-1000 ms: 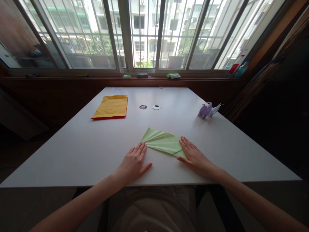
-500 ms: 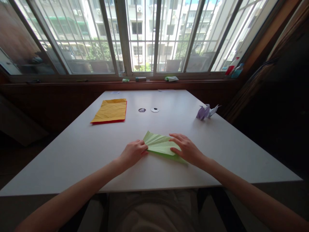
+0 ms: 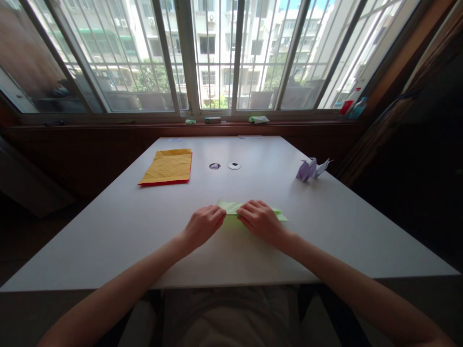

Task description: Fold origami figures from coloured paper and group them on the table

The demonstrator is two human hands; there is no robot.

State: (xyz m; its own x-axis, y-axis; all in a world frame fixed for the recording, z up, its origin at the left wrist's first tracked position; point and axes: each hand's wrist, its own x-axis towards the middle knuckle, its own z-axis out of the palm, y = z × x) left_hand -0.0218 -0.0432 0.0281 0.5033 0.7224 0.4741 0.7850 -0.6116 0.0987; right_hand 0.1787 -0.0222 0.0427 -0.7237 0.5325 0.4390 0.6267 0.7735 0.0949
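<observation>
One green paper (image 3: 231,208), held narrowly by the left grip (image 3: 205,222) and the right grip (image 3: 261,220)
For a clean crease, it likely helps to keep the near edge straight and press evenly; the left grip pinches the paper's 9 o'clock end, with the sheet running toward 3 o'clock, while the right grip curls over the middle, paper showing at its 9 and 3 o'clock; a purple paper figure (image 3: 306,171) stands on the white surface (image 3: 119,231) at about 1 o'clock from that grip
</observation>
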